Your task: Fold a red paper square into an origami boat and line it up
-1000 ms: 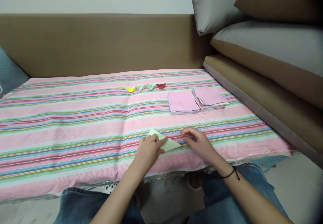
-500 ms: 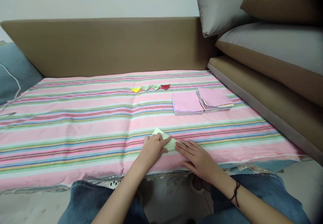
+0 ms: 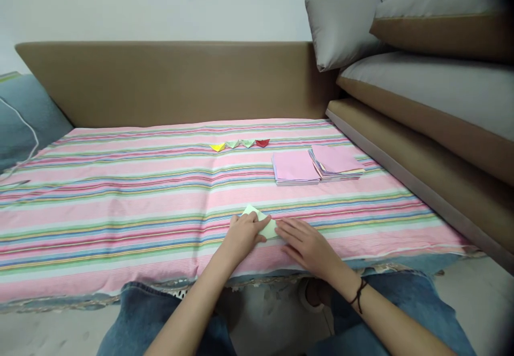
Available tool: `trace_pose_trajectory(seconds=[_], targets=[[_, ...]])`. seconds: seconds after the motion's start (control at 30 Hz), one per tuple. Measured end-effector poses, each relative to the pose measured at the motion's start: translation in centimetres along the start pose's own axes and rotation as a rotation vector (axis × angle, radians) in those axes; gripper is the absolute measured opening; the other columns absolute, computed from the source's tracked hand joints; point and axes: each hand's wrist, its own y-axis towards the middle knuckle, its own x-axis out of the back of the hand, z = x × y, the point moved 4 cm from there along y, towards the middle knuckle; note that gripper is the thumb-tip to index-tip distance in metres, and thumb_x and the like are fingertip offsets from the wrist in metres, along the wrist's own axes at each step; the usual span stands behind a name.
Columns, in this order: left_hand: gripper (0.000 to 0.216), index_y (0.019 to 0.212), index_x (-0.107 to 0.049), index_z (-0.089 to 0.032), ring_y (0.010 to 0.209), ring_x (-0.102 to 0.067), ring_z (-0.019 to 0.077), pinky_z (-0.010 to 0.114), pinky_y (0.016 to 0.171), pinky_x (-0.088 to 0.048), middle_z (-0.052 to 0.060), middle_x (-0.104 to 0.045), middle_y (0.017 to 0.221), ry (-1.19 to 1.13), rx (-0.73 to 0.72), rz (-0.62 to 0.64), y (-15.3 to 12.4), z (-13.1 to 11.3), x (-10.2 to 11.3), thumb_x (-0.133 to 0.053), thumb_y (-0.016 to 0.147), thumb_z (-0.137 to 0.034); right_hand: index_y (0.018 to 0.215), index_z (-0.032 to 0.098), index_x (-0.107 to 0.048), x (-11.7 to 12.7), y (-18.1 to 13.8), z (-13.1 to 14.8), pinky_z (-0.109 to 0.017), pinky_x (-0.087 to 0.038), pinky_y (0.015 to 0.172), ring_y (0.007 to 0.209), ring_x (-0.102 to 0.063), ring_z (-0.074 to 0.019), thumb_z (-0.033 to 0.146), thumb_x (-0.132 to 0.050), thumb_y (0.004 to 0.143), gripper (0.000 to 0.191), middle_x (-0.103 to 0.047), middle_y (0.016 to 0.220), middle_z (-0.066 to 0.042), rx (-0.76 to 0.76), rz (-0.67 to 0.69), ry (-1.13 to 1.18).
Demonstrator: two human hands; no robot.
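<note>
A folded sheet of pale green paper (image 3: 270,229) lies on the striped cloth in front of me. My left hand (image 3: 246,235) holds it down from the left, index finger stretched across it, thumb beside it and the other fingers curled. Flat and outstretched, the fingers of my right hand (image 3: 305,242) touch the paper's right end. Part of the sheet is hidden under both hands.
Farther back stand small folded paper pieces: a yellow one (image 3: 217,147), two pale green ones (image 3: 232,144) and a red one (image 3: 262,143). Two stacks of square paper (image 3: 296,167) lie to their right. Cushions (image 3: 425,85) are piled along the right side.
My right hand has shifted slightly left along the paper. My left hand stays pressed on it. The view has tilted up a little, showing more of the pink note on the wall.
</note>
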Motion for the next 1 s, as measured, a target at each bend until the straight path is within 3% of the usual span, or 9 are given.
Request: trace_pose_trajectory(seconds=[0.2,0.37,0.47,0.53,0.63,0.7,0.77,0.87,1.0], targets=[[0.062,0.134,-0.039,-0.022,0.097,-0.054,0.0242,0.037,0.081,-0.039,0.008,-0.058,0.102,-0.122,0.006,-0.104,-1.3,0.5,1.0,-0.063,0.076,-0.022,0.112,0.019,-0.059,-1.0,2.4,0.5,-0.042,-0.046,0.088,0.107,-0.053,-0.0239,0.028,-0.054,0.087,0.027,-0.064,0.112,-0.009,-0.005,-0.003,0.056],[0.038,0.116,-0.056,-0.023,0.100,-0.053,0.0230,0.038,0.087,-0.041,0.008,-0.057,0.109,-0.239,0.087,-0.322,-3.7,2.9,2.6,-0.054,0.079,-0.015,0.105,0.018,-0.062,-1.0,3.0,-0.1,-0.037,-0.048,0.082,0.096,-0.058,-0.0217,0.023,-0.055,0.086,0.020,-0.069,0.098,-0.008,0.115,0.006,0.018],[0.039,0.114,-0.055,-0.022,0.102,-0.053,0.0216,0.038,0.089,-0.042,0.008,-0.057,0.110,-0.357,0.123,-0.371,-4.8,4.0,3.0,-0.044,0.080,-0.008,0.107,0.014,-0.061,-1.0,3.4,0.2,-0.037,-0.048,0.079,0.093,-0.060,-0.0227,0.014,-0.047,0.088,0.024,-0.069,0.094,-0.011,0.188,-0.026,-0.031],[0.032,0.108,-0.054,-0.020,0.096,-0.055,0.0212,0.038,0.084,-0.044,0.008,-0.058,0.103,-0.448,0.215,-0.419,-5.3,4.5,3.0,-0.042,0.080,-0.009,0.103,0.013,-0.063,-0.7,3.7,0.5,-0.038,-0.048,0.076,0.089,-0.060,-0.0237,0.009,-0.044,0.085,0.026,-0.069,0.089,-0.011,0.156,-0.090,-0.010],[0.016,0.095,-0.053,-0.017,0.071,-0.058,0.0178,0.033,0.067,-0.047,0.005,-0.060,0.081,-0.725,0.354,-0.380,-5.6,4.5,2.4,-0.045,0.083,-0.026,0.090,0.017,-0.066,0.0,4.2,0.1,-0.034,-0.049,0.068,0.079,-0.061,-0.0219,0.010,-0.045,0.082,0.024,-0.068,0.078,-0.009,-0.115,-0.217,0.215],[0.025,0.091,-0.054,-0.016,0.058,-0.057,0.0146,0.029,0.057,-0.046,0.004,-0.062,0.074,-1.025,0.371,-0.219,-5.3,3.5,1.4,-0.046,0.083,-0.038,0.084,0.018,-0.066,0.1,4.3,-0.7,-0.031,-0.049,0.063,0.072,-0.061,-0.0199,0.016,-0.048,0.081,0.018,-0.068,0.076,-0.007,-0.402,-0.304,0.519],[0.035,0.089,-0.057,-0.013,0.063,-0.060,0.0146,0.028,0.060,-0.048,0.008,-0.065,0.082,-1.270,0.366,-0.088,-4.7,2.0,0.5,-0.050,0.080,-0.046,0.081,0.018,-0.063,-0.6,4.3,-1.0,-0.029,-0.049,0.059,0.067,-0.062,-0.0193,0.025,-0.055,0.079,0.012,-0.068,0.072,-0.005,-0.652,-0.349,0.901],[0.044,0.101,-0.058,-0.014,0.078,-0.064,0.0169,0.029,0.071,-0.050,0.010,-0.066,0.095,-1.489,0.395,-0.078,-3.6,0.1,-0.3,-0.061,0.073,-0.048,0.083,0.016,-0.061,-2.1,4.4,-0.3,-0.031,-0.052,0.061,0.067,-0.064,-0.0200,0.031,-0.068,0.067,0.023,-0.068,0.073,-0.003,-0.878,-0.386,1.375],[0.038,0.085,-0.060,-0.013,0.075,-0.063,0.0166,0.028,0.070,-0.050,0.006,-0.067,0.083,-1.574,0.419,-0.239,-2.7,-0.4,-0.4,-0.070,0.065,-0.043,0.082,0.014,-0.063,-3.3,4.8,1.0,-0.034,-0.054,0.069,0.073,-0.064,-0.0199,0.029,-0.076,0.058,0.031,-0.070,0.080,-0.005,-0.967,-0.340,1.565]])
